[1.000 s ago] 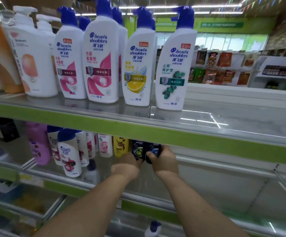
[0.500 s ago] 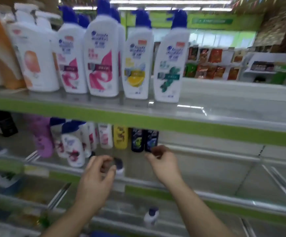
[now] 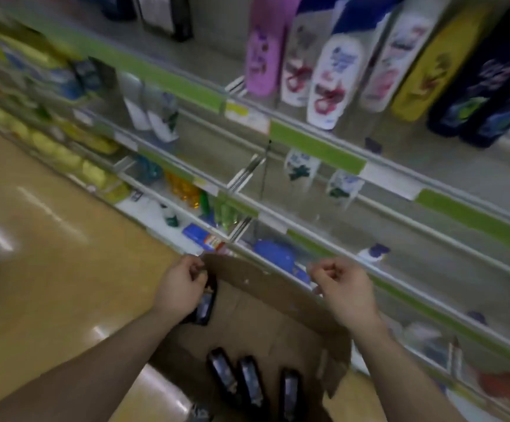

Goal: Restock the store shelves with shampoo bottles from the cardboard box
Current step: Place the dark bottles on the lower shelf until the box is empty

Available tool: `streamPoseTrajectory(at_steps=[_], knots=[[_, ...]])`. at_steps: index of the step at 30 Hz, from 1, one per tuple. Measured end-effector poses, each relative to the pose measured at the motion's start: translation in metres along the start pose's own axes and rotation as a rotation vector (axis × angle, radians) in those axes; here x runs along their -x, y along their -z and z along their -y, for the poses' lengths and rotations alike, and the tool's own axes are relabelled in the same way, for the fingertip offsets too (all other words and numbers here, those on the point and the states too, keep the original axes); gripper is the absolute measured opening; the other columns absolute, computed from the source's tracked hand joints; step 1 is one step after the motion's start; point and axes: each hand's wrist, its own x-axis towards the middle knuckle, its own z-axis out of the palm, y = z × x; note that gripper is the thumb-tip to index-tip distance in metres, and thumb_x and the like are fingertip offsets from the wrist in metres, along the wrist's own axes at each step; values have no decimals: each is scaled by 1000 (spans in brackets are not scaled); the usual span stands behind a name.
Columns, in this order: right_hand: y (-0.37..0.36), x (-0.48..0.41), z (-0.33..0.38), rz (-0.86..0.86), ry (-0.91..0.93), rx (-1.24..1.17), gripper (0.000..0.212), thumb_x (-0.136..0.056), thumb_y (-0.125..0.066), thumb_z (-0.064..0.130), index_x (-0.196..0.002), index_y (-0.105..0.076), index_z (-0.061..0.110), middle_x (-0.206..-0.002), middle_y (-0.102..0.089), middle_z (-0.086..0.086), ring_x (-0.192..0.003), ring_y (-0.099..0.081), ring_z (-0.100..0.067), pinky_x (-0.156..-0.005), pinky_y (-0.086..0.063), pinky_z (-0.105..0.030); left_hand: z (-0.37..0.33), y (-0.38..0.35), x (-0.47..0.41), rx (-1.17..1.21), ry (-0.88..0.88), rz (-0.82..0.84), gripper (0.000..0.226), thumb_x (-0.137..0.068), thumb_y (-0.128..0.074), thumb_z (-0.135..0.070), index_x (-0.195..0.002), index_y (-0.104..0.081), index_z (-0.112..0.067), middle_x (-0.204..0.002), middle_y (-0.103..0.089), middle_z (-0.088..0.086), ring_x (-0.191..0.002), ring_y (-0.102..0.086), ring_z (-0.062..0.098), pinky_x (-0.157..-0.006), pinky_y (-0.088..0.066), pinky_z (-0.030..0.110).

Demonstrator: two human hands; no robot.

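An open cardboard box (image 3: 281, 303) stands on the floor below me, against the shelving. Three dark shampoo bottles (image 3: 252, 385) lie in its near part, and another dark bottle (image 3: 205, 306) leans at its left wall. My left hand (image 3: 180, 287) hovers over that bottle's top with curled fingers, and nothing is plainly held in them. Above the box's far right wall, my right hand (image 3: 343, 284) is a loose fist holding nothing. Two matching dark bottles (image 3: 488, 95) stand on the upper shelf at the right.
Green-edged shelves (image 3: 317, 146) run diagonally from upper left to lower right, holding pink, white and yellow bottles (image 3: 333, 80). Lower shelves hold a few small bottles and a blue pack (image 3: 273, 255). A glossy tan floor (image 3: 49, 269) fills the left. The picture is motion-blurred.
My view has swung down from the shelves to the box on the floor. Both hands left the dark bottles on the shelf and dropped to above the box, empty.
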Motion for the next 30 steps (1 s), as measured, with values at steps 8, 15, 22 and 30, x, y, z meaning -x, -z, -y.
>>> streamPoseTrajectory(at_steps=[8,15,22,30], knots=[[-110,40,-81,176,-407,301,23,-82,-72,30,-68,-69,13,-72,-73,-4,-79,-70,-28,-73,-54,-34,118,-10,-17,-164,146,283,15,-90,-66,-24,-100,-67,-13,-108,-65,14,-97,-63,34,-82,-51,36],[-146,86,-162,447,-676,599,29,-96,-54,34,-108,-70,13,-104,-72,-11,-92,-68,-27,-75,-53,-31,180,-59,-19,-359,50,671,21,-94,-53,-24,-109,-65,-17,-113,-67,9,-104,-63,28,-91,-53,39],[-179,91,-223,427,-743,726,11,-94,-57,33,-96,-63,23,-84,-60,7,-70,-53,-6,-60,-41,-22,189,-140,-7,-551,-258,868,29,-84,-58,-22,-111,-65,-14,-122,-57,7,-112,-58,30,-93,-50,37],[-225,68,-290,649,-851,672,47,-86,-65,48,-111,-53,9,-102,-60,-7,-94,-60,-23,-80,-49,-32,203,-219,7,-954,-740,1121,72,-85,-67,-28,-148,-37,-11,-147,-37,15,-137,-31,33,-117,-13,61]])
